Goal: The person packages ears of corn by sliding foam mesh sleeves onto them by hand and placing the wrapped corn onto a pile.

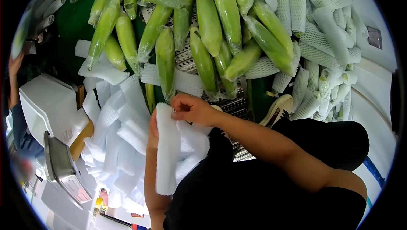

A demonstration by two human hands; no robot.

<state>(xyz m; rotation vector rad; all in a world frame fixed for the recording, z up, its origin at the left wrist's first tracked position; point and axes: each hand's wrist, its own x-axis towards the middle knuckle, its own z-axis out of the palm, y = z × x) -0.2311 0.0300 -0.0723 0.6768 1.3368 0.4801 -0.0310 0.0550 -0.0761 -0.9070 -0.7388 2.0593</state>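
Near the middle, my left hand (153,129) is closed around the upper part of a flat white foam sleeve (167,158), which hangs down over my forearm. My right hand (193,110) pinches the top edge of the same sleeve with its fingers bent. Just above both hands lies a green corn cob in clear film (165,62), apart from the sleeve. More film-wrapped cobs (207,22) are piled behind it. White foam sleeves (123,132) lie heaped to the left of my hands, and several more rest on my lap.
Cobs in foam netting (322,39) are piled at the right. A white foam box (46,98) and a metal container (63,170) stand at the left. A shoe (277,109) is beside the metal grating (186,60). Another person's arm (15,77) shows at the far left.
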